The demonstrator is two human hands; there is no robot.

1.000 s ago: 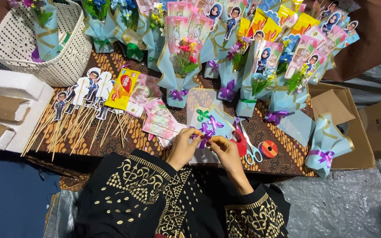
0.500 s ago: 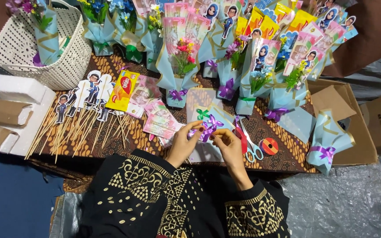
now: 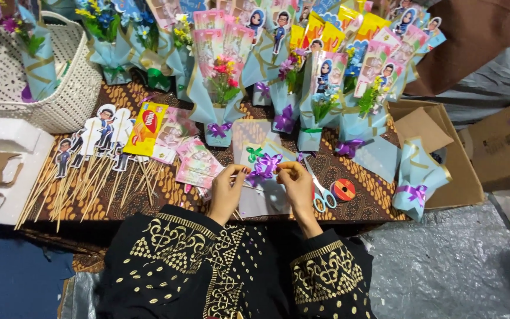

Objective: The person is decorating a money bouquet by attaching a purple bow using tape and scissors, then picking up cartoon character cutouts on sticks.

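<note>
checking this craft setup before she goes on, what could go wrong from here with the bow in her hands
The purple bow is pinched between the left hand and the right hand by the fingertips only, so it could slip or come undone.

The scissors lie right beside the right hand and might get knocked or catch a finger.

The orange ribbon spool sits near the table's front edge and may roll off.
</note>
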